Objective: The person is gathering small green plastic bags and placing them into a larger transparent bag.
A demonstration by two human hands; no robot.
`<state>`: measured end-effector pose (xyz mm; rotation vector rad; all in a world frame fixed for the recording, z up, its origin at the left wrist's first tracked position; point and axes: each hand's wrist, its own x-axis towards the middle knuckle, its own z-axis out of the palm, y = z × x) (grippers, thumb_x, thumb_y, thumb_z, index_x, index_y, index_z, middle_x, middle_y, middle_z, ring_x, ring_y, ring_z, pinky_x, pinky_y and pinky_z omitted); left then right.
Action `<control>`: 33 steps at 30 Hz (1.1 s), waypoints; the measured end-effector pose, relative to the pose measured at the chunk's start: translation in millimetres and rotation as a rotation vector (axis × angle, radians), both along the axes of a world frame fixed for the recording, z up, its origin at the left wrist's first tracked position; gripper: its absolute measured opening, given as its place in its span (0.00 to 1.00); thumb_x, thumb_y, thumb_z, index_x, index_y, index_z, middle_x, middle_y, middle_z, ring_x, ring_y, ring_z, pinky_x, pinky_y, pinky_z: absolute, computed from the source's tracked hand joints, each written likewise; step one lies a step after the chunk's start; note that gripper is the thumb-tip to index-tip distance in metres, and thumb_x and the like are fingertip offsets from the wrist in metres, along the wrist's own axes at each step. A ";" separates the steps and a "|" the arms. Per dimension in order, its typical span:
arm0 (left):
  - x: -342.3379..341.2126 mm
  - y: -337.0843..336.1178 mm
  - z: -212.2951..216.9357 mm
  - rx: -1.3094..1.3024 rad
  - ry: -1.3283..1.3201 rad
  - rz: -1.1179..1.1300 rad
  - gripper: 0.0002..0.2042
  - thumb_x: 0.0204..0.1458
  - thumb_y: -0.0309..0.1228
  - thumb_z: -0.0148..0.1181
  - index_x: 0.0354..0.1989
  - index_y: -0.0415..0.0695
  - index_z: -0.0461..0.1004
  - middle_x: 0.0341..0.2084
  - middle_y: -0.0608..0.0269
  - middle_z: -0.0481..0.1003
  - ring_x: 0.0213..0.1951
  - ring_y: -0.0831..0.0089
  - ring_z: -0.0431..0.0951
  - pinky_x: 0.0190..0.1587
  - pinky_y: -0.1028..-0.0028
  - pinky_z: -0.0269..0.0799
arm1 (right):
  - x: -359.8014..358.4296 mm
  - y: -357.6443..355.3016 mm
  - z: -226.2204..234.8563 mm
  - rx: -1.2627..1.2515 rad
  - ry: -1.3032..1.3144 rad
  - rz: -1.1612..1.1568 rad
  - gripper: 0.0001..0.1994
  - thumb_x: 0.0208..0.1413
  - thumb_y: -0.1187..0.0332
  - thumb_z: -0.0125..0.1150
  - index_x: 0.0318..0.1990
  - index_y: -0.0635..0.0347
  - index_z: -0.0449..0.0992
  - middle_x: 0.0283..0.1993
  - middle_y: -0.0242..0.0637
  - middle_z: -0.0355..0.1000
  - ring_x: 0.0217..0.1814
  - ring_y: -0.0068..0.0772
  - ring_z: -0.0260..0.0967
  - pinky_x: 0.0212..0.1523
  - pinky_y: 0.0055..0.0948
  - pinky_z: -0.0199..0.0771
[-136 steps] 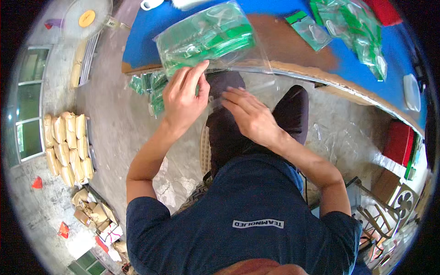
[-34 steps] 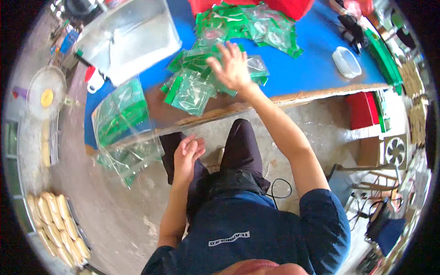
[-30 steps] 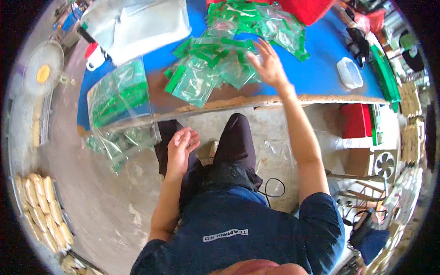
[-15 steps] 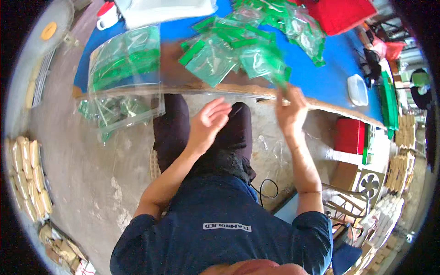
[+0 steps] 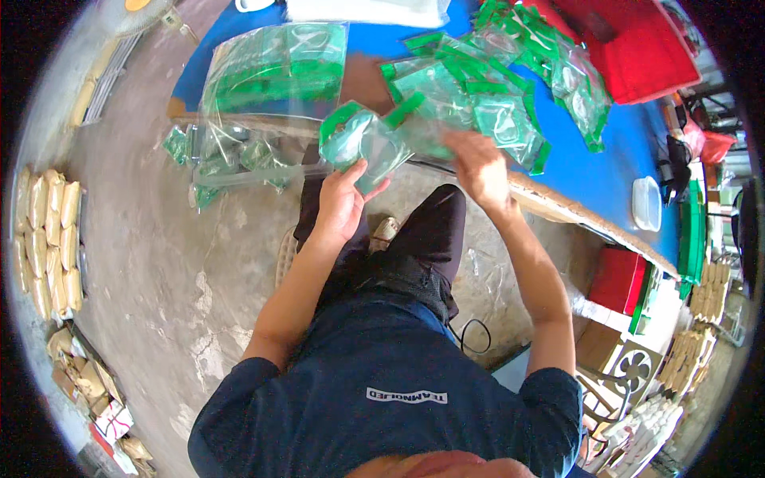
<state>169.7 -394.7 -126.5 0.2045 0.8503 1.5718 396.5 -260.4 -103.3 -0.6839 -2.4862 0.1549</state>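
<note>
My left hand (image 5: pixel 344 201) holds up a small clear packet with a green top (image 5: pixel 360 140) just below the table's front edge. To its right, my right hand (image 5: pixel 480 166) is blurred and grips the edge of another green-topped packet (image 5: pixel 426 135) at the table edge. Behind both hands, a loose pile of several such packets (image 5: pixel 510 84) lies on the blue table (image 5: pixel 606 159). A large clear bag filled with green packets (image 5: pixel 275 76) lies at the left and hangs over the table's edge.
A red crate (image 5: pixel 637 48) stands at the back right and a white lidded box (image 5: pixel 645 204) lies near the table's right end. Tan packets (image 5: pixel 44 231) are stacked on the concrete floor at the left. A red box (image 5: pixel 620 280) and a small fan (image 5: pixel 629 370) sit under the table.
My right hand came back from the pile to the table's front edge with a packet. My left hand rose from my lap and now holds a packet up.
</note>
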 end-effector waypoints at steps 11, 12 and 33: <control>15.8 15.9 15.3 0.120 -0.159 -0.162 0.22 0.61 0.47 0.55 0.56 0.44 0.70 0.52 0.64 0.75 0.53 0.69 0.76 0.46 0.68 0.77 | -56.0 -64.7 -3.0 -0.050 0.110 0.002 0.21 0.52 0.57 0.66 0.51 0.60 0.76 0.59 0.45 0.70 0.60 0.49 0.66 0.59 0.50 0.63; 16.3 14.3 8.6 0.120 -0.155 -0.158 0.22 0.61 0.47 0.55 0.56 0.44 0.70 0.52 0.64 0.75 0.53 0.69 0.76 0.46 0.68 0.77 | -57.7 -68.1 -1.7 -0.083 0.131 0.027 0.21 0.55 0.56 0.64 0.51 0.61 0.76 0.58 0.47 0.70 0.59 0.49 0.67 0.58 0.49 0.64; -12.7 -6.3 -10.1 -0.020 0.184 0.011 0.20 0.51 0.21 0.64 0.54 0.35 0.71 0.48 0.59 0.76 0.49 0.69 0.76 0.54 0.68 0.69 | -45.5 12.1 21.0 0.208 -0.098 -0.297 0.22 0.62 0.53 0.54 0.52 0.63 0.74 0.59 0.51 0.67 0.66 0.57 0.59 0.66 0.55 0.55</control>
